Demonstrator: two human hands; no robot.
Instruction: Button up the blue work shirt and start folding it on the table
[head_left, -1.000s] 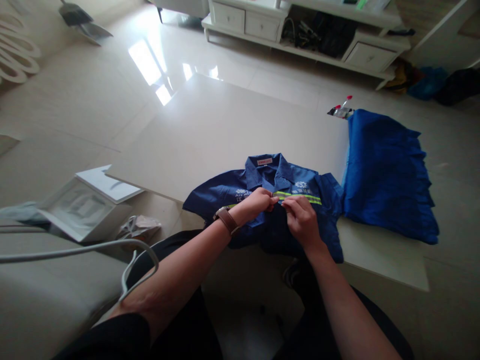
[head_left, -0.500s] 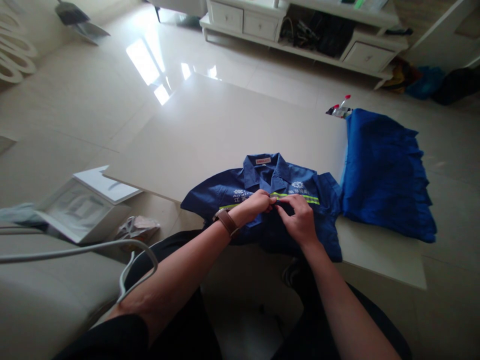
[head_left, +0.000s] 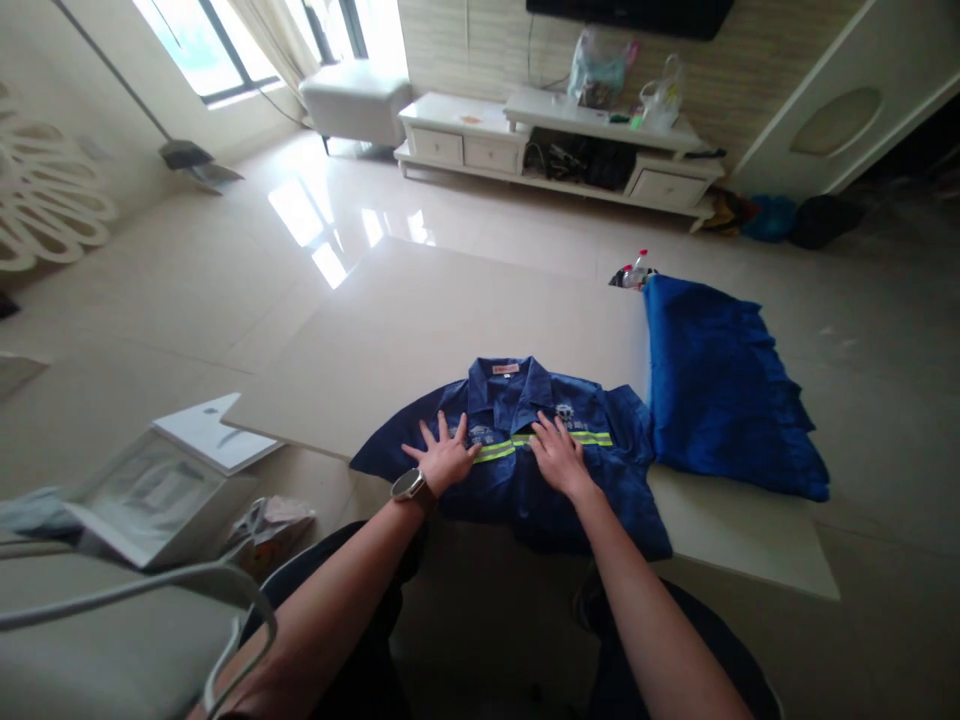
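A dark blue work jacket with a collar, white printing and a yellow-green reflective stripe lies front up, its lower part over the near table edge. On its chest left of the front opening, my left hand rests with fingers spread wide; a watch is on that wrist. My right hand lies flat on the other side of the opening, over the stripe and just below a white logo. Neither hand holds anything.
The jacket is on a pale table. Folded bright blue cloth lies at its right end, with red-capped bottles behind. An open white box stands lower left, beside a plastic bag. A white TV cabinet lines the far wall.
Both hands have let go of the jacket's front opening, moved apart and flattened onto the chest, fingers opened. The camera view has tilted up, showing more of the far wall.
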